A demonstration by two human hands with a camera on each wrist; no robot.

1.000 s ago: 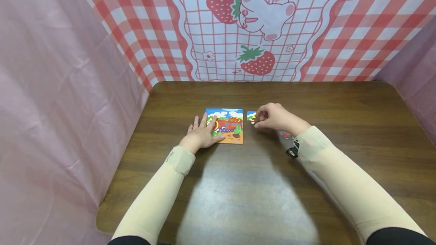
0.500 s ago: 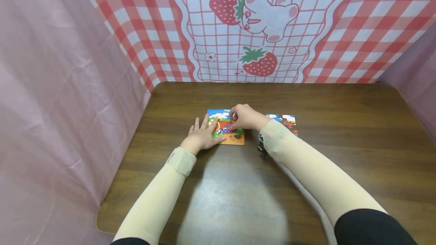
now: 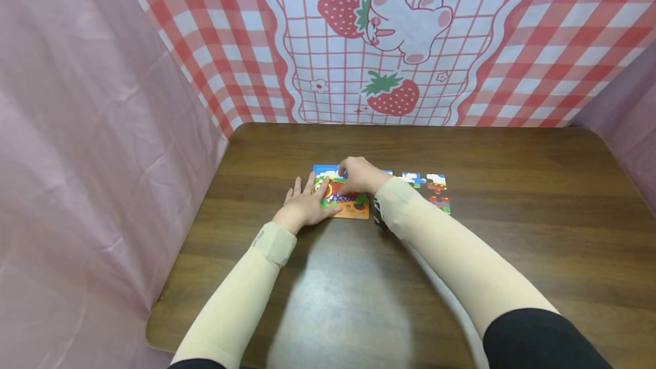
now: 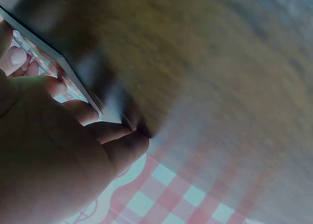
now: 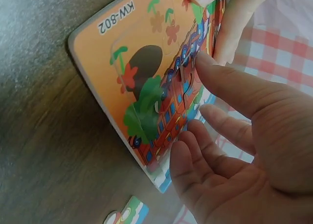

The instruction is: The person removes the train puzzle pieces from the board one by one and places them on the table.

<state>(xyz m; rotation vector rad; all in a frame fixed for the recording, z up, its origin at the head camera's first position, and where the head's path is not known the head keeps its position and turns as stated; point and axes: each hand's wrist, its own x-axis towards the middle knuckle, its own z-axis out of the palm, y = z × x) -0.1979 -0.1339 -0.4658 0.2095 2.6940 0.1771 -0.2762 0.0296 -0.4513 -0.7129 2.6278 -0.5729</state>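
1. Right then, one puzzle board (image 3: 353, 209) lay flat near the middle of one brown table (image 3: 461, 147), and it had a train picture on it.
2. Two hands were on the board. The left hand (image 3: 307, 204) rested flat on its left side with straight fingers spread out, holding nothing.
3. The right hand (image 3: 359, 175) was over the top part of the board. Its fingers were a little bent and loose, and the thumb tip pressed on the train picture. I could not tell if a small piece was under the fingertips.
4. Some loose puzzle pieces (image 3: 430, 187) lay on the table just to the right of the board, beside the right arm. I could count about four, but the sleeve hid part of them.
5. One checked cloth (image 3: 389, 44) with two strawberries and one bunny hung behind the table.
6. The board held its picture pieces inside its frame.
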